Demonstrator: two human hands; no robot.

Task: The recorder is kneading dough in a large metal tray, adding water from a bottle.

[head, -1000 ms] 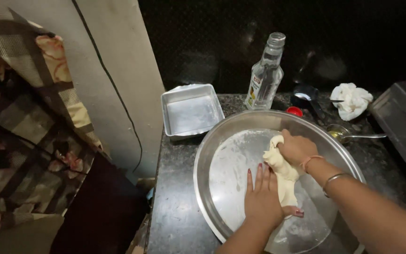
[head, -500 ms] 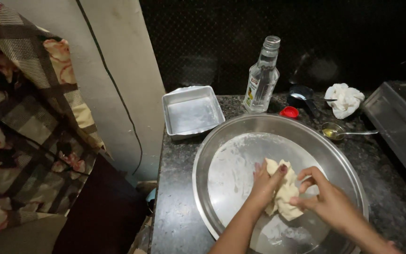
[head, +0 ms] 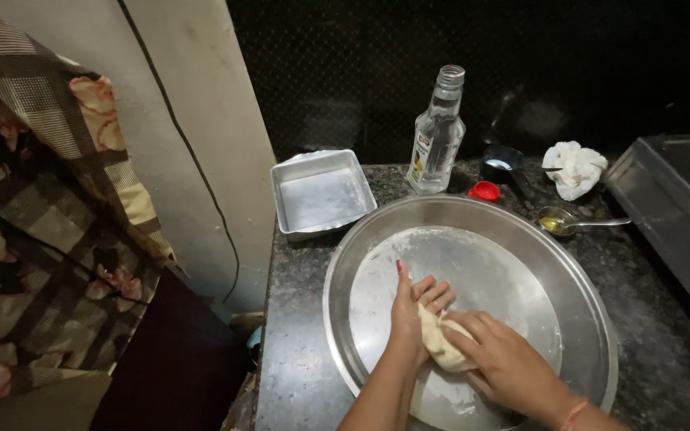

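Note:
A lump of pale dough (head: pixel 438 342) lies in a wide round steel tray (head: pixel 576 279) dusted with flour, on a dark speckled counter. My left hand (head: pixel 410 307) is pressed against the dough's left side, fingers curled over its top. My right hand (head: pixel 506 363) covers the dough from the right and grips it. Most of the dough is hidden between the two hands.
A square metal pan (head: pixel 321 195) stands behind the tray on the left. A clear uncapped bottle (head: pixel 437 136), its red cap (head: pixel 485 191), a small dark cup (head: pixel 503 164), a spoon with oil (head: pixel 573 223) and a crumpled white cloth (head: pixel 574 168) lie behind. A stove (head: pixel 676 215) is at right.
The dough and both hands have come toward the near side of the tray. My right hand now lies over the dough instead of at its far end.

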